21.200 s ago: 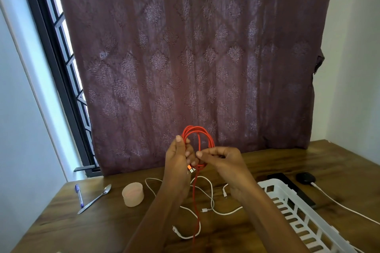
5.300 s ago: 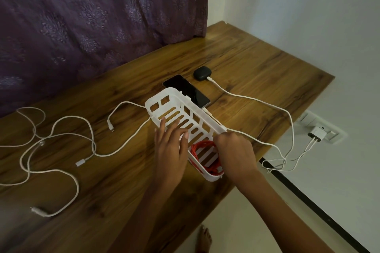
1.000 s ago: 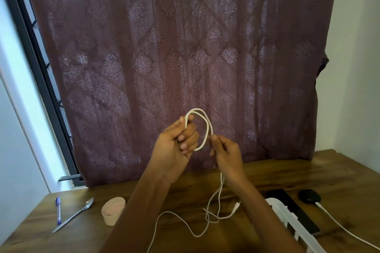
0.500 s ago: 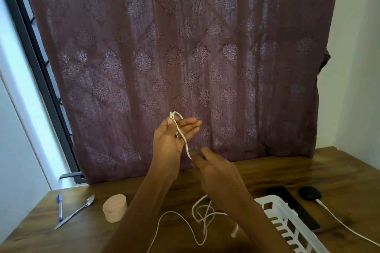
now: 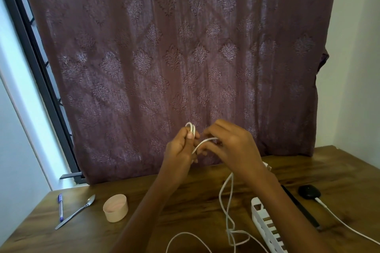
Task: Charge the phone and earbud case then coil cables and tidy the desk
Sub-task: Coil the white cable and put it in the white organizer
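My left hand (image 5: 181, 146) pinches small loops of a white cable (image 5: 226, 201) between thumb and fingers, raised in front of the curtain. My right hand (image 5: 230, 146) grips the same cable just to the right and draws a strand across to the left hand. The cable's loose length hangs down and lies tangled on the wooden desk (image 5: 185, 201). A white slotted basket (image 5: 265, 224) sits at the lower right. The black phone (image 5: 302, 209) lies behind it, partly hidden by my right arm. The black earbud case (image 5: 309, 191) has a white charging cable (image 5: 345, 224) plugged in.
A small peach round container (image 5: 115, 208), a metal spoon (image 5: 76, 211) and a blue pen (image 5: 60, 207) lie on the desk's left side. A maroon patterned curtain (image 5: 174, 57) hangs behind the desk, with a barred window (image 5: 37, 47) at the left.
My right hand rose from near the desk to level with my left hand, carrying another turn of white cable to the loops. More cable has lifted off the desk.
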`<act>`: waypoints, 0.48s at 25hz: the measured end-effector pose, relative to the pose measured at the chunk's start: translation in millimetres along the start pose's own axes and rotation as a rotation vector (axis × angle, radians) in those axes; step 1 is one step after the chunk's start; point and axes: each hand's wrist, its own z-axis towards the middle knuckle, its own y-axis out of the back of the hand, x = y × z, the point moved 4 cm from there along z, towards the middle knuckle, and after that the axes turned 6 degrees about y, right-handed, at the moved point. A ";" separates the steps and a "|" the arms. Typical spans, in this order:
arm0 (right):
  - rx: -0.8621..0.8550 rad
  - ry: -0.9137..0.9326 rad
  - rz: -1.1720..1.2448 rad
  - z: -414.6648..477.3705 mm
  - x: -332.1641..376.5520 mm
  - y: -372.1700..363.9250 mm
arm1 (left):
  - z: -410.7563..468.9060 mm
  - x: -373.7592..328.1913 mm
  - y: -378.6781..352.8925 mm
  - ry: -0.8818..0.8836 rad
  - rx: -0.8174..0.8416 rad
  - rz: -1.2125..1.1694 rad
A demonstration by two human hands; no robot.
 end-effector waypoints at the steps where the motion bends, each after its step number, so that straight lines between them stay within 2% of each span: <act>1: 0.026 -0.003 0.006 1.7 -3.2 -0.9 | 1.4 -1.8 1.0 -0.014 0.006 0.061; 4: 0.084 0.013 0.049 6.3 -12.0 -6.7 | 7.9 -7.1 6.3 -0.034 -0.001 0.191; 7: 0.106 0.027 0.046 12.9 -21.2 -10.4 | 10.7 -9.9 9.1 -0.005 0.022 0.224; 9: 0.095 0.014 0.061 18.0 -27.3 -11.5 | 10.5 -12.9 10.8 0.009 0.018 0.203; 12: 0.054 -0.030 0.172 24.1 -36.0 -12.5 | 12.5 -16.6 13.5 0.110 0.011 0.038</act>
